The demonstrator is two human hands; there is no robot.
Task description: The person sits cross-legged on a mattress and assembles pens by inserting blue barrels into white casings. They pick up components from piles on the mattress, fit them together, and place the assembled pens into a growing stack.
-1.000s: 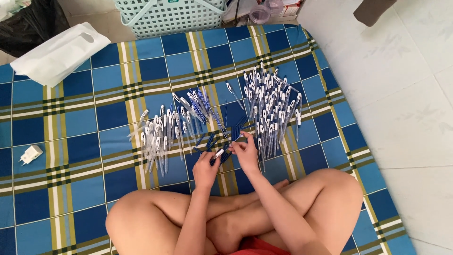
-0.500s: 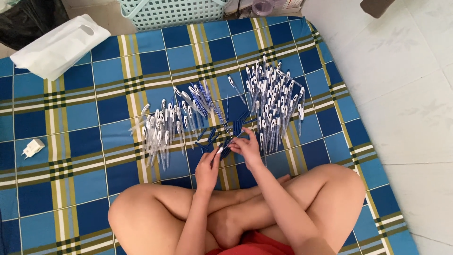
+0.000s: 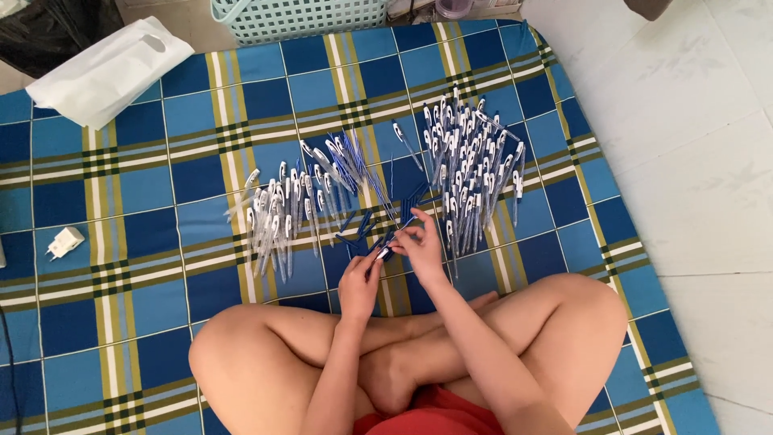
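Blue-and-white pen (image 3: 385,250) sits between both hands, low centre of the head view, just above the crossed legs. Left hand (image 3: 359,283) comes up from below, fingers (image 3: 372,259) curled and clamped on the pen's lower end. Right hand (image 3: 420,242) meets it from the right, fingertips pinched together on the upper end of the same pen. So the pen spans the small gap between the two sets of fingers, tilted up to the right, held just off the mat. Exact part of the pen under each fingertip too small to tell.

Person sits cross-legged on a blue plaid mat (image 3: 121,266) with yellow, green and white stripes.

Loose dark blue pen parts (image 3: 358,229) lie on the mat touching or just beside the hands, to the upper left of the held pen.

Left pile of pens (image 3: 278,213), white and clear, spread well left of the left hand. Right pile of pens (image 3: 471,173), bigger, just above and right of the right hand, nearest pens almost touching its knuckles.

White plastic bag (image 3: 109,68) at top left, half off the mat. Pale green basket (image 3: 302,14) at the top edge. Small white charger plug (image 3: 64,242) far left on the mat, well apart from everything. White tiled floor (image 3: 692,161) to the right.
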